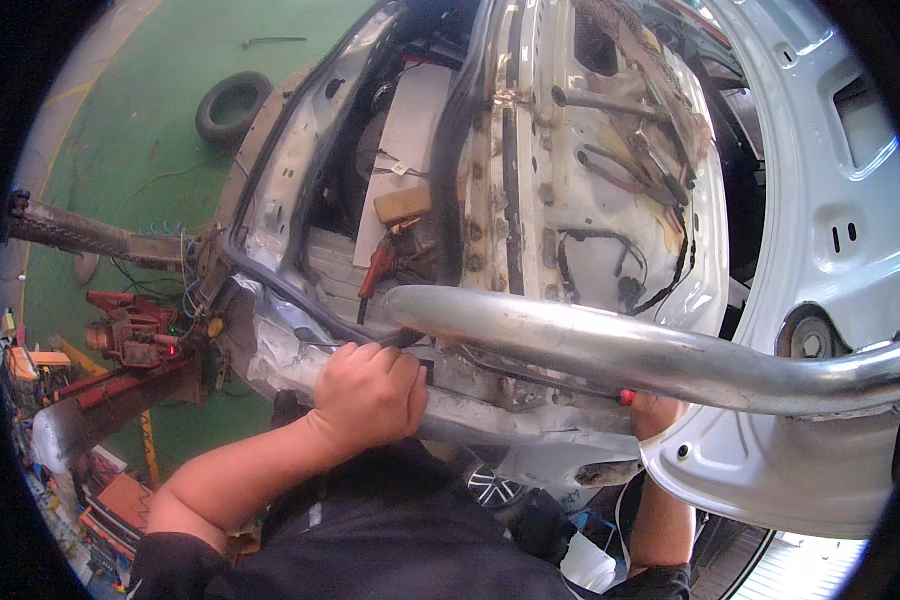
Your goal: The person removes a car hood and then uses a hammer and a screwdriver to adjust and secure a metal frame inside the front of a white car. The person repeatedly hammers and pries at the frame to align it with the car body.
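Observation:
My left hand [371, 394] is curled into a fist at the edge of a bare, dented car body opening. A black rubber seal [300, 289] runs along that edge and passes behind my knuckles. A small dark piece [426, 371] shows beside my thumb; what lies inside the fist is hidden. Farther right, my right hand [656, 412] is closed around a tool with a red handle end [627, 397], partly hidden below a thick bent metal tube [570, 330]. A thin dark line extends left from the red end along the body edge; whether it belongs to the tool is unclear.
Inside the body lie a red-handled tool [377, 270], a tan block [403, 204] and a white panel [412, 112]. Hammers and pliers [622, 176] rest beyond. A raised white panel [795, 247] stands right. A tyre [232, 107] and red equipment [131, 330] are left.

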Action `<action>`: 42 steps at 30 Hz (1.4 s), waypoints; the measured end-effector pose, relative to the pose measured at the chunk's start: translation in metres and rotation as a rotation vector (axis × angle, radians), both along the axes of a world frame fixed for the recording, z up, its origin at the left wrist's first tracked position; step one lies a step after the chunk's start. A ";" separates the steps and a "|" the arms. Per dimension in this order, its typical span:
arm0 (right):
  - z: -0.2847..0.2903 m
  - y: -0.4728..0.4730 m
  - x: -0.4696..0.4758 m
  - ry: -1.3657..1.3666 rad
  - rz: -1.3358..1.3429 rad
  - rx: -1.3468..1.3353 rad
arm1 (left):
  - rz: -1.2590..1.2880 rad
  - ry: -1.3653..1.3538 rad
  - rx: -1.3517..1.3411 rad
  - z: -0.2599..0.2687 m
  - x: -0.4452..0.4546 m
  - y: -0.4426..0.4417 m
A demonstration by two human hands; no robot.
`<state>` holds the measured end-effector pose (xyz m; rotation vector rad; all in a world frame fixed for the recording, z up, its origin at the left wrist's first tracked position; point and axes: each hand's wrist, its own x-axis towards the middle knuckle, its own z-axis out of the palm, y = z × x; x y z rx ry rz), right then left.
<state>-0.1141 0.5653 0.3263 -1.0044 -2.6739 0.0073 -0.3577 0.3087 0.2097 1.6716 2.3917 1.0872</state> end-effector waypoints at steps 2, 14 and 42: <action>0.001 -0.001 -0.001 -0.031 0.005 0.008 | 0.005 0.007 0.019 -0.001 -0.001 0.000; 0.027 -0.015 -0.019 -0.236 0.142 -0.049 | 0.029 0.046 0.073 -0.006 0.001 -0.003; -0.018 -0.227 0.157 0.345 -0.497 -1.629 | 0.056 0.025 0.064 -0.004 0.005 -0.004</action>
